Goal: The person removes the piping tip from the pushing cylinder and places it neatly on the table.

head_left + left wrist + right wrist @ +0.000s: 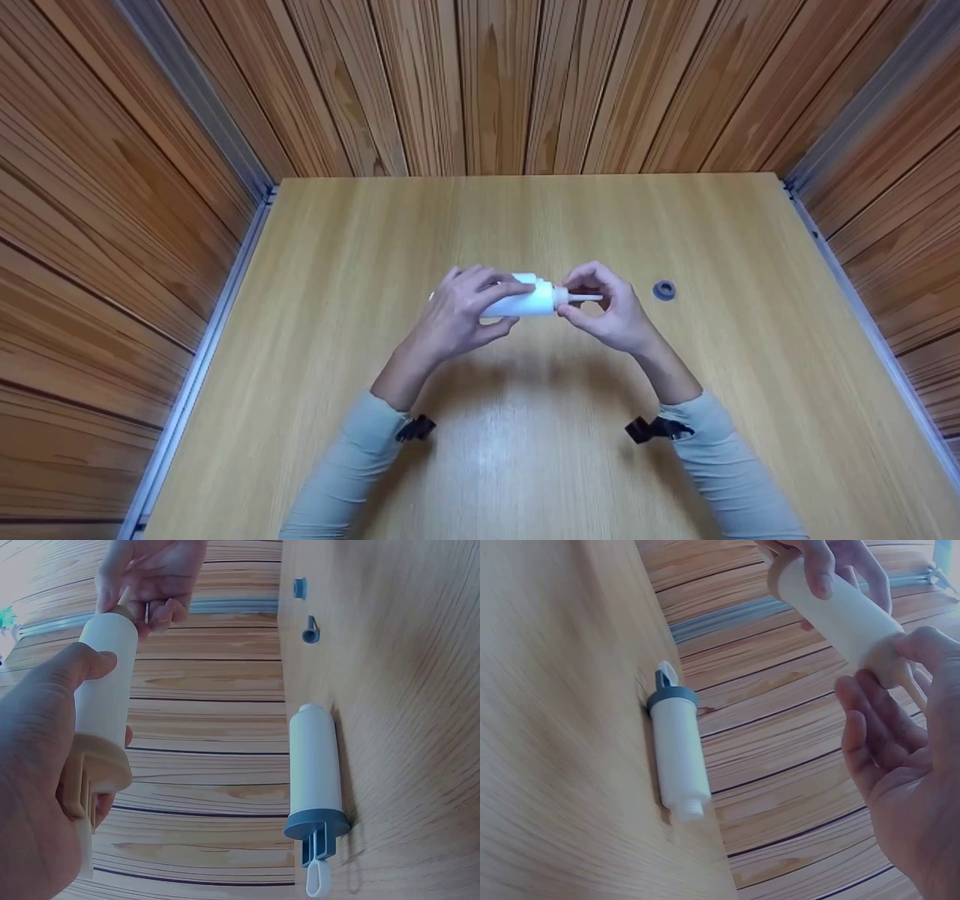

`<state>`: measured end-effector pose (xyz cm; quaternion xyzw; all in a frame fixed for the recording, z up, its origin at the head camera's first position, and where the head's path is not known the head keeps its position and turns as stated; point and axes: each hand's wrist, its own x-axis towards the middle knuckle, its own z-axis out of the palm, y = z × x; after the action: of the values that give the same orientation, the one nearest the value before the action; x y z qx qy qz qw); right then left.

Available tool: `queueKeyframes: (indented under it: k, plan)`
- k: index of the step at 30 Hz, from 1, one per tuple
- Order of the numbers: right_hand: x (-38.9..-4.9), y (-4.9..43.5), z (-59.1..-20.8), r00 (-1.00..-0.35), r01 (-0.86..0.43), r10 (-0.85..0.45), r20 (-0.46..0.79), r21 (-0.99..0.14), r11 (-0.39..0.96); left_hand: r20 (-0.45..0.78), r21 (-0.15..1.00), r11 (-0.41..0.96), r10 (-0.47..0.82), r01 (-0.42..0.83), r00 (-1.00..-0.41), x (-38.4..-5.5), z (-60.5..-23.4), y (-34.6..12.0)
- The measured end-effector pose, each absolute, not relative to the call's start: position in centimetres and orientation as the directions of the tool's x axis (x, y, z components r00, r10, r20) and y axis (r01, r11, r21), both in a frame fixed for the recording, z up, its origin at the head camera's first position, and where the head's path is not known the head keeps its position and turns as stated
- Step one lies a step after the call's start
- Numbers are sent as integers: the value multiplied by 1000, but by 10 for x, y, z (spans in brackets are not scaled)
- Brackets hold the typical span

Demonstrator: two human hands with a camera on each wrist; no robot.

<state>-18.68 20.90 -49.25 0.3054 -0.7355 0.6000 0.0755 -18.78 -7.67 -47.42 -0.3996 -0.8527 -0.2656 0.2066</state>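
My left hand [465, 309] grips the barrel of a white syringe-style dispenser [525, 303], held sideways above the table. It has a beige collar [101, 761] at the plunger end and a slim beige nozzle [585, 298] at the other. Thumb and fingers of my right hand [613, 311] pinch the base of that nozzle. Below lies a second white dispenser [315, 757] with a blue-grey collar [673, 695] and a looped white plunger handle [318, 879]; in the head view my left hand and the held dispenser mostly hide it.
A blue-grey ring [664, 290] sits on the wooden table [360, 225], right of my right hand. Close to it in the left wrist view is a blue-grey nozzle [310, 631]. Wood-panelled walls [495, 90] with metal rails [202, 330] enclose the back and sides.
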Motion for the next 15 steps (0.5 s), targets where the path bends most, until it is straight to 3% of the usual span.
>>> queueKeyframes:
  k: [7,15]
  plan:
    - [-186,210,-488,-814,-474,-432,389,-874,106,559,279,541,580,793,-593,-188,-474,-75]
    - [-185,207,-491,-828,-471,-393,401,-877,98,557,303,533,574,790,-601,-188,-474,-75]
